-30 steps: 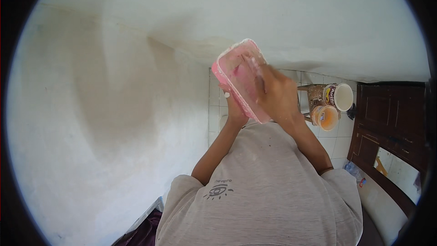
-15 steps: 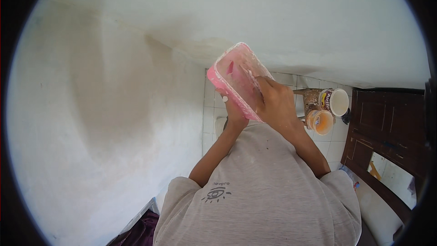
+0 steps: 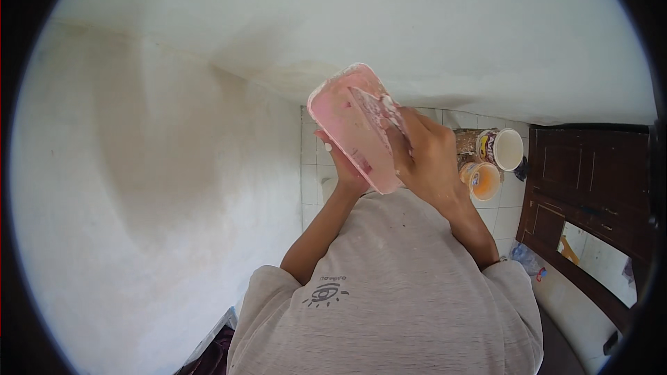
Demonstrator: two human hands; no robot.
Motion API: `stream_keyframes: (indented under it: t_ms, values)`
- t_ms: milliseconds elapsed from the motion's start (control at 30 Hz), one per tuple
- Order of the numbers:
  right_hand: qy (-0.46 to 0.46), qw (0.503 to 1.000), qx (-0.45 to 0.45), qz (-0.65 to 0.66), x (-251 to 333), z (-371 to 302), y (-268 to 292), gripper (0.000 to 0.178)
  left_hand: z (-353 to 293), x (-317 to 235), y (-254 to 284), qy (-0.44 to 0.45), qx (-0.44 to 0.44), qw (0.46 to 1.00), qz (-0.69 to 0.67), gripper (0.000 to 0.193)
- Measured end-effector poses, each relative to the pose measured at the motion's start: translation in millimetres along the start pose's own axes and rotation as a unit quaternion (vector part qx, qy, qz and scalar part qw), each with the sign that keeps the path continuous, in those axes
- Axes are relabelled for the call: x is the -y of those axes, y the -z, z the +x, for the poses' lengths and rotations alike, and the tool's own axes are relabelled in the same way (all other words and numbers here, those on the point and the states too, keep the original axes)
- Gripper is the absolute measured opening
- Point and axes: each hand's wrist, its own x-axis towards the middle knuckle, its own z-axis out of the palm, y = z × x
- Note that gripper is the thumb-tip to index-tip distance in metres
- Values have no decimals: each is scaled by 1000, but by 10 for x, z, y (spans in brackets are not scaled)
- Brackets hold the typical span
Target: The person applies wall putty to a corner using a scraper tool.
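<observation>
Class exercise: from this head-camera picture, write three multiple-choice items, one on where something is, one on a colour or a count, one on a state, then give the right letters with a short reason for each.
1. Where do the tubs stand?
A. on the tiled floor near the dark wooden door
B. on a shelf
C. in the tray

2. What colour is the tray?
A. blue
B. pink
C. black

3. How is the tray held?
A. lying flat on the floor
B. hanging from a hook
C. lifted and tilted, gripped from below

Answers: 1 A, the tubs sit on the tiled floor beside the door. 2 B, the tray is plainly pink. 3 C, the left hand holds it up from beneath while the right hand works at its face.
</observation>
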Motion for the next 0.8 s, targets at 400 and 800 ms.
stream_keyframes:
  t_ms: [400,800]
  values:
    - [12,1000,16,-17,-149,38,-61,14,117,66,-40,10,-74,996,52,85]
    - [10,1000,17,6,-291,84,-119,13,219,153,68,50,-90,990,94,78]
